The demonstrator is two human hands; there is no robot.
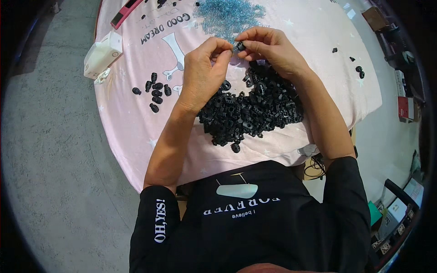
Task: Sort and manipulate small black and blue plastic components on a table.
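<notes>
One small rounded black plastic piece [241, 46], beyond the jumbled black plastic-parts heap [255, 109], pinched in your right hand [277, 52]; left hand [205, 68] bunched alongside, can't tell what's held. Probably assembling; next needs steady alignment.

My pink tablecloth [127, 132] carries black parts [255, 109] mid-frame and blue pieces [227, 16] at top centre. A tissue pack [102, 53] lies upper left.

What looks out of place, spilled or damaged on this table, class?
No damage or spill stands out. Slightly odd: a few black pieces lie scattered on the right of the cloth, apart from the big pile, as if strayed or set aside; I can't tell which.
</notes>
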